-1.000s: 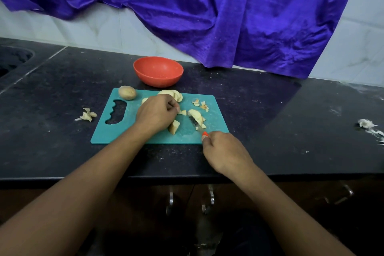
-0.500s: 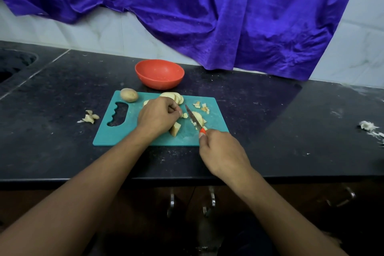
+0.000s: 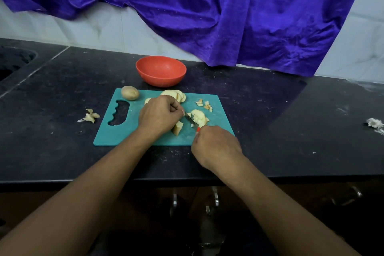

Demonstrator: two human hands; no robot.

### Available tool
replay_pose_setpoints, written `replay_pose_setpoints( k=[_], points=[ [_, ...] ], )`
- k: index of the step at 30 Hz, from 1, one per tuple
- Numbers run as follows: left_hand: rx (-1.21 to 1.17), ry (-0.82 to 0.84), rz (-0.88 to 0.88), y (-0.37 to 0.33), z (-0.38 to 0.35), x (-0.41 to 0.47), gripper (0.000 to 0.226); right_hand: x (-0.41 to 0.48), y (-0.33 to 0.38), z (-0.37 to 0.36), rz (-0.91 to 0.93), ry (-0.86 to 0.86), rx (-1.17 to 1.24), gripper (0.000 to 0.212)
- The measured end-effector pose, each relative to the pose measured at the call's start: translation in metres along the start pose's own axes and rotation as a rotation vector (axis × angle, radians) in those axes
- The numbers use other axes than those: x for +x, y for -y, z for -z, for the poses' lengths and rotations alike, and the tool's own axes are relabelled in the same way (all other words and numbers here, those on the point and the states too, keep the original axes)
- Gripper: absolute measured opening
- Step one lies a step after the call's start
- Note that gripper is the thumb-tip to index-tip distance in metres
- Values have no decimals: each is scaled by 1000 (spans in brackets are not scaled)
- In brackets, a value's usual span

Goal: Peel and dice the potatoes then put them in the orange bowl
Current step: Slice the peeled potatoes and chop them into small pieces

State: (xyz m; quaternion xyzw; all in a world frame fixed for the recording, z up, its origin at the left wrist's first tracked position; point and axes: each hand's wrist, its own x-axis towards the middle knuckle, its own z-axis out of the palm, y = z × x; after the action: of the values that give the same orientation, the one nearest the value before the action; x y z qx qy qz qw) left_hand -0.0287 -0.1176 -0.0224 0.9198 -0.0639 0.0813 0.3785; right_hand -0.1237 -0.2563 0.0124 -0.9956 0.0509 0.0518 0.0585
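Note:
A teal cutting board [image 3: 218, 110] lies on the black counter. My left hand [image 3: 159, 115] is curled over a potato piece [image 3: 178, 128] at the board's middle, pinching it down. My right hand [image 3: 216, 146] grips a small knife with an orange handle [image 3: 197, 130]; its blade [image 3: 189, 119] lies low across cut potato pieces [image 3: 199, 117]. Round potato slices [image 3: 176, 95] are stacked at the board's far edge. An unpeeled whole potato [image 3: 129, 93] rests on the far left corner. The empty orange bowl [image 3: 161, 70] stands just behind the board.
Potato peel scraps [image 3: 90, 116] lie on the counter [image 3: 52, 147] left of the board, and small bits [image 3: 204, 105] sit on the board's right part. White scraps [image 3: 375, 128] lie far right. A sink [image 3: 12, 62] is at the far left. Purple cloth [image 3: 228, 10] hangs behind.
The knife blade has come down from a raised, tilted position onto the potato pieces. My left hand has stayed on the potato piece.

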Motion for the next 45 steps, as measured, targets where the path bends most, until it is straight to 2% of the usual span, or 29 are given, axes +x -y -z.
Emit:
replay_pose_setpoints(
  k=[3,7,13,19,29,35,42,45],
  points=[
    [0,-10,4,0,0,0,9,-2,-8,2,2,46,7,30],
    [19,-19,2,-1,-1,0,12,-2,-29,3,-11,125,268,35],
    [-23,-19,-24,4,-2,-1,13,-6,-47,2,-70,148,710,39],
    [-67,-14,-32,6,-2,-3,8,-10,-56,5,-124,167,892,40],
    [-119,25,-53,-1,3,-2,9,-14,-68,9,-101,122,814,41],
    [-35,77,-133,-21,2,2,8,-12,-76,10,-61,35,538,40],
    [148,161,-158,-33,-8,7,33,-13,-69,8,2,-56,185,36],
    [207,180,-153,-32,-10,9,32,-11,-64,8,9,-40,130,33]
  ],
)
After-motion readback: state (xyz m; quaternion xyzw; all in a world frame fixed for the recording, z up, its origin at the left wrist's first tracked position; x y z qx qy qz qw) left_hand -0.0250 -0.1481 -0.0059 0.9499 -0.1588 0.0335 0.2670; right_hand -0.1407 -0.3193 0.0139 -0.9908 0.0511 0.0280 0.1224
